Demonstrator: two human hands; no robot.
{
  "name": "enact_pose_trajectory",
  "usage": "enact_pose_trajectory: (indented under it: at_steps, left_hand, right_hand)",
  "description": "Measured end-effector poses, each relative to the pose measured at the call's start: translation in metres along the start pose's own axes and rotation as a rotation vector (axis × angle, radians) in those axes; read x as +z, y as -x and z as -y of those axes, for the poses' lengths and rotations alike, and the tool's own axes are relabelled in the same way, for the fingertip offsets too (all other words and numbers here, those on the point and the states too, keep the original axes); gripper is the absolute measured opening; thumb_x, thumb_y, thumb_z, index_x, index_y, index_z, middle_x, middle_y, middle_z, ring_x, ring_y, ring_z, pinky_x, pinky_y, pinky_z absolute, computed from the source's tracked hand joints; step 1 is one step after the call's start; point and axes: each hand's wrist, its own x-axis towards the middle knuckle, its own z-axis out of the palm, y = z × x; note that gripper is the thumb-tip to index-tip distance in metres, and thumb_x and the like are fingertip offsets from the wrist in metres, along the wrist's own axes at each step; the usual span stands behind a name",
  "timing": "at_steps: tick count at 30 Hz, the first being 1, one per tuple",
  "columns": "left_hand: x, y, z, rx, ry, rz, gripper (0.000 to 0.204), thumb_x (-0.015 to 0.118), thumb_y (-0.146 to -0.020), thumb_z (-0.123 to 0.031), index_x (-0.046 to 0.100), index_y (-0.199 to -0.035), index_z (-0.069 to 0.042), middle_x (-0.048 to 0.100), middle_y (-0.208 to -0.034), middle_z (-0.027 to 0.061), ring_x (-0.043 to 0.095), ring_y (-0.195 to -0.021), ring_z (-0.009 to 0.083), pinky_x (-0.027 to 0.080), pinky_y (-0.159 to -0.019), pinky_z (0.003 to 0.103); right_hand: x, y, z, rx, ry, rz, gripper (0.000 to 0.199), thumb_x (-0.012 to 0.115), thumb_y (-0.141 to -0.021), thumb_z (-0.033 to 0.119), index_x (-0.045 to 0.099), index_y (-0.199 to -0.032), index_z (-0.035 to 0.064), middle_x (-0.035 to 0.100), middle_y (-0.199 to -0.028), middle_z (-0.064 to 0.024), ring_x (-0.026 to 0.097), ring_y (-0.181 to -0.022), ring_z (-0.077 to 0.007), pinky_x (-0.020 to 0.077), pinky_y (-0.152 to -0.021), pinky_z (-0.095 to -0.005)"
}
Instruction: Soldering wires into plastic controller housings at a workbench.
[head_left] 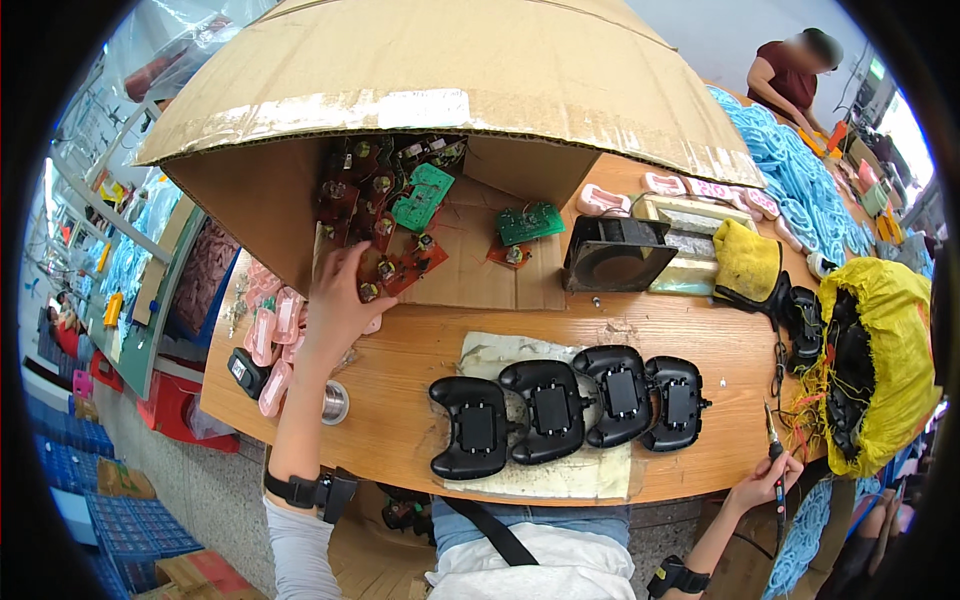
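Reaching into the mouth of a big cardboard box lying on its side, the left hand rests on a heap of red circuit boards, its fingers spread and curled over the nearest board; whether they grip it or only press on it cannot be told. The boards are flat, studded with small round parts and thin wires, and two green boards lie among them farther back on the box's brown floor. The box's broad flap overhangs the pile and hides much of the inside. Low at the right edge of the wooden table, the right hand is closed around a thin soldering iron with its tip pointing up — well apart from the box. Between the two hands, four glossy black controller shells lie face down in a row, overlapping, on a stained pale sheet. Pink plastic pieces and a spool of solder sit just beside the left wrist. A black square fan stands right of the box, next to a yellow cloth; farther right a coarse yellow sack bulges with black parts, and blue foam pieces pile behind — another person works at the far end.
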Motion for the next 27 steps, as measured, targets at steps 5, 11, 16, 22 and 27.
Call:
enact_pose_trajectory:
  at_steps: [5,11,16,22,27]
  left_hand:
    - [-0.014,0.016,0.005,-0.183,0.134,0.165,0.068,0.075,-0.069,-0.025,0.045,-0.128,-0.009,0.053,-0.114,0.0177,0.052,-0.104,0.0387,0.045,-0.084,0.045]
    - [-0.026,0.012,0.006,-0.105,0.049,0.142,0.043,0.068,-0.077,-0.022,0.057,-0.114,-0.004,0.059,-0.107,0.0161,0.061,-0.09,0.0331,0.049,-0.075,0.041]
    - [-0.05,0.02,-0.006,-0.099,0.081,0.048,0.028,0.065,-0.081,-0.016,0.062,-0.102,0.001,0.063,-0.096,0.0171,0.063,-0.082,0.0327,0.049,-0.07,0.038]
    - [-0.072,0.059,-0.047,-0.177,0.174,0.164,0.018,0.065,-0.081,-0.01,0.063,-0.091,0.005,0.062,-0.076,0.0174,0.059,-0.059,0.0298,0.045,-0.054,0.036]
    - [-0.074,0.094,-0.078,-0.219,-0.119,0.311,0.016,0.063,-0.081,-0.016,0.062,-0.079,0.0,0.061,-0.068,0.0181,0.062,-0.061,0.0338,0.049,-0.055,0.042]
  right_hand:
    - [0.001,0.0,-0.003,0.007,0.015,-0.019,0.017,0.049,-0.092,0.01,0.042,-0.077,0.0068,0.029,-0.055,0.002,0.027,-0.043,-0.0058,0.0181,-0.043,-0.0215]
    - [-0.003,0.0,-0.005,0.025,-0.002,-0.007,0.018,0.05,-0.092,0.01,0.041,-0.077,0.0062,0.03,-0.057,0.0016,0.027,-0.044,-0.0059,0.0194,-0.043,-0.0216]
    - [-0.004,0.0,-0.006,0.026,-0.015,-0.009,0.018,0.05,-0.093,0.009,0.042,-0.077,0.0064,0.031,-0.058,0.0014,0.028,-0.044,-0.0059,0.0205,-0.043,-0.0212]
    - [-0.002,-0.001,-0.004,0.029,-0.024,-0.047,0.018,0.052,-0.093,0.011,0.042,-0.079,0.0071,0.032,-0.059,0.0012,0.028,-0.045,-0.0061,0.0203,-0.044,-0.0207]
    - [0.002,-0.002,0.001,0.003,0.02,0.0,0.018,0.052,-0.093,0.011,0.042,-0.078,0.0071,0.034,-0.06,0.0005,0.029,-0.045,-0.0062,0.0205,-0.044,-0.0204]
